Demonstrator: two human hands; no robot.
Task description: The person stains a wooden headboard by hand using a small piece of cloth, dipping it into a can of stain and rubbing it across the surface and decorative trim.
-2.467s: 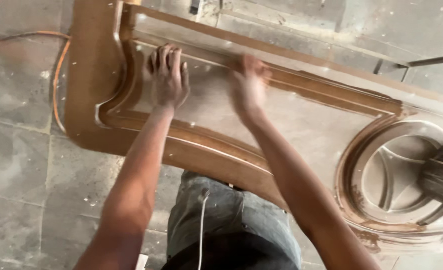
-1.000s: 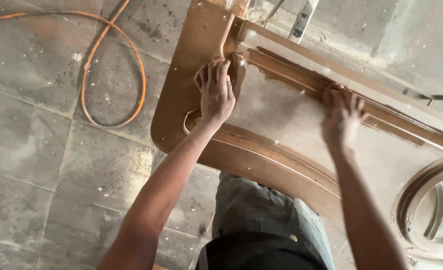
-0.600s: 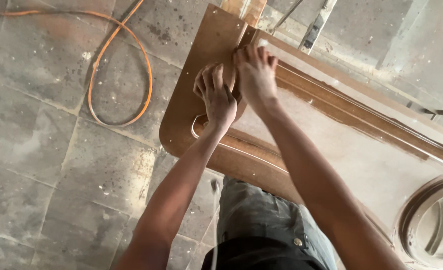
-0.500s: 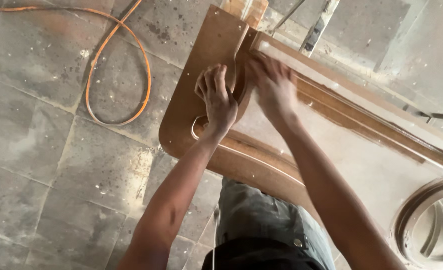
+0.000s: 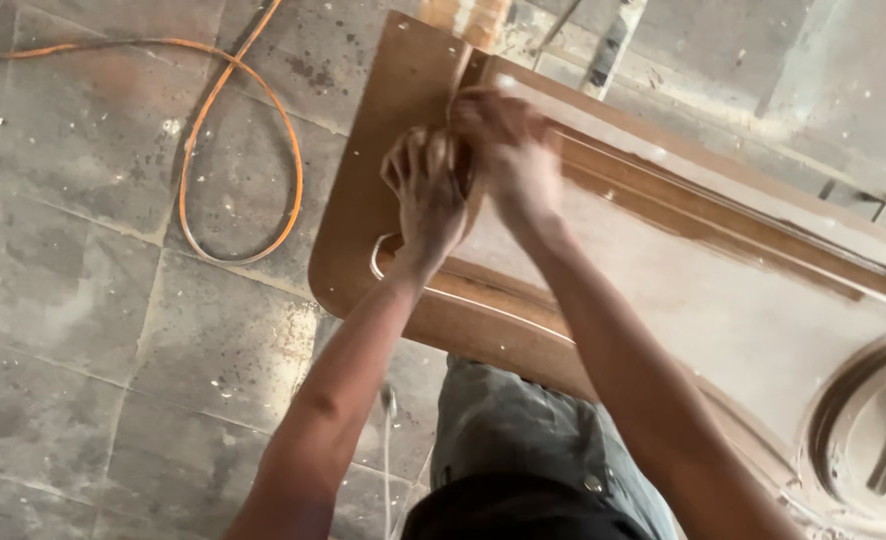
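Head view, I see both hands pressed side by side on the near-left corner of a brown carved wooden panel (image 5: 663,290). Left hand (image 5: 425,195) sits on the raised moulding at the inner corner of the frame, fingers curled down against the wood; I cannot tell whether its grip has anything in it. Right hand (image 5: 508,155) is just beside it, touching or nearly touching the left, blurred, palm down on the same corner groove; grip state there I cannot tell either. The panel lies flat and runs from the rounded corner at upper centre out to the right edge, dusty pale field in the middle, darker moulded border around it. A round carved ring (image 5: 868,435) shows at the far right end of the panel. Grey trousers (image 5: 523,450) are visible under the panel's near edge, between the forearms. An orange cable (image 5: 263,150) loops on the grey tiled floor (image 5: 93,330) to the left, well apart from the hands. A thin white cord (image 5: 386,450) hangs near the left forearm.
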